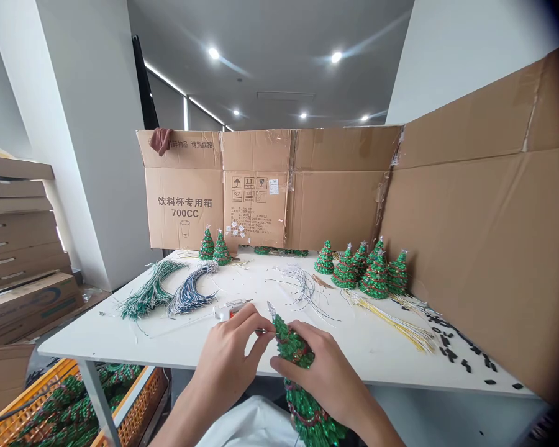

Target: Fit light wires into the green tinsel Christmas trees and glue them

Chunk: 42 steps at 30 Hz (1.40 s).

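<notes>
A small green beaded Christmas tree [302,394] with reddish garland leans over my lap at the table's front edge, its silvery tip [271,308] pointing up and away. My right hand [323,366] is wrapped round its upper part, thumb on the near side. Beside the tip, my left hand [237,344] is closed in a pinch of thumb and forefinger; whatever lies between them is too small to make out. Just beyond my left hand, a white glue gun [230,308] lies on the table, partly covered by the hand.
On the white table [256,292] lie bundles of green wires [151,292], blue wires [193,288] and yellow-white wires [395,323]. Finished trees [375,273] stand at right, two more at back left. Black pieces [466,366] lie scattered right. Cardboard [340,205] walls the back. An orange crate [140,397] holds green garlands.
</notes>
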Tool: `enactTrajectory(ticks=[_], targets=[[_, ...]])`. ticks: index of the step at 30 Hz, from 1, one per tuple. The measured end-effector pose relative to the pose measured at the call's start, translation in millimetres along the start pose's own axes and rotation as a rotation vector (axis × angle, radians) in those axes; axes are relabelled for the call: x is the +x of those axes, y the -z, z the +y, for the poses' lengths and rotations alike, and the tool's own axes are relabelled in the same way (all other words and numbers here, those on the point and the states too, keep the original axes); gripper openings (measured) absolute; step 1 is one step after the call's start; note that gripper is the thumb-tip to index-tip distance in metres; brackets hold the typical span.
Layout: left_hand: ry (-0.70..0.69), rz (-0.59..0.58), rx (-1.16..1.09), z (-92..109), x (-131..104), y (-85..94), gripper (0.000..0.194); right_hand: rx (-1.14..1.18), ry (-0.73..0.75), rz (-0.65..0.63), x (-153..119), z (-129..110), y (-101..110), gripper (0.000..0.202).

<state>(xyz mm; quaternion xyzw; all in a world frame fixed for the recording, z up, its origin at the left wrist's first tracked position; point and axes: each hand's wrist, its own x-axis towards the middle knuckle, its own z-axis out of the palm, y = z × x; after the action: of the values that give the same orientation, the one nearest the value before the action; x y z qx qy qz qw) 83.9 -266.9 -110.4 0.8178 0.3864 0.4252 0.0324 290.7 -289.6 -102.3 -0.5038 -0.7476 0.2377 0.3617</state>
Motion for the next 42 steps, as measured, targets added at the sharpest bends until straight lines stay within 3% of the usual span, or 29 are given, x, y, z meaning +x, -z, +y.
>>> enactTrajectory(ticks=[8, 15, 22, 33, 42], targets=[[0.024, -0.003, -0.004, 3.6, -0.6, 7.3, 0.015, -0.02, -0.027, 0.011, -0.5, 0.5, 2.4, 0.027], [0.011, 0.024, 0.011, 3.7, -2.4, 5.3, 0.015, -0.023, -0.017, -0.009, -2.1, -0.5, -0.1, 0.023], [0.039, -0.051, 0.002, 3.5, -1.4, 3.7, 0.014, -0.013, -0.009, -0.002, -1.1, -1.2, 0.1, 0.022], [0.01, -0.065, -0.014, 4.0, -2.6, 4.1, 0.014, -0.003, -0.013, -0.018, -2.8, -4.5, -3.1, 0.025], [0.061, -0.026, 0.01, 1.5, -1.9, -1.2, 0.007, 0.014, -0.019, 0.014, -0.5, -1.4, -2.7, 0.028]])
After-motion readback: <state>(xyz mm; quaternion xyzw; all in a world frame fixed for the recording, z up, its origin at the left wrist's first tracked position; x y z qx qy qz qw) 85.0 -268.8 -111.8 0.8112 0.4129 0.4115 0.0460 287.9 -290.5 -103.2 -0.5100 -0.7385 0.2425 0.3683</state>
